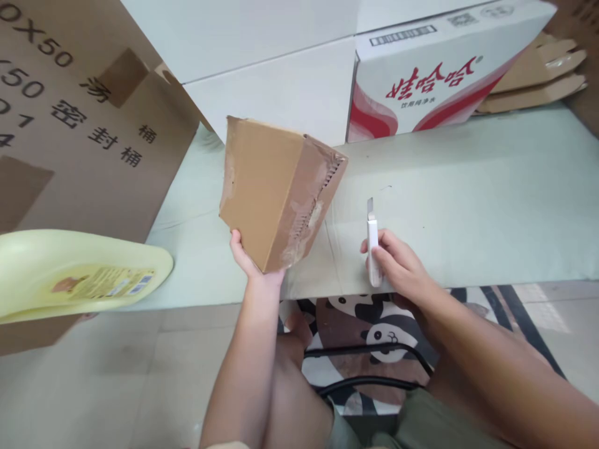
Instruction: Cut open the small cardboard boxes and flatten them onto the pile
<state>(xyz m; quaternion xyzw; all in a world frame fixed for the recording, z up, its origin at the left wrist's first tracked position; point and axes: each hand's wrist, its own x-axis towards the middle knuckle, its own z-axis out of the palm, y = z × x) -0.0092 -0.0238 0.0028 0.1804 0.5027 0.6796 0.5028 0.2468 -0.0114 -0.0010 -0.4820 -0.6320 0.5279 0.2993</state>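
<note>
My left hand (248, 262) grips the lower corner of a small brown cardboard box (274, 187) and holds it tilted above the pale green mat (468, 212). Torn tape and ragged cardboard show along the box's right face. My right hand (397, 265) is closed around a white utility knife (372, 246), its short blade pointing away from me. The knife sits just right of the box, apart from it, near the mat's front edge.
A large brown printed carton (79, 125) stands at left, with a pale yellow plastic object (70, 274) in front of it. White boxes (281, 87) and a red-and-white printed carton (435, 68) line the back. Flattened cardboard (538, 75) lies far right. A panda-print cushion (374, 324) is below.
</note>
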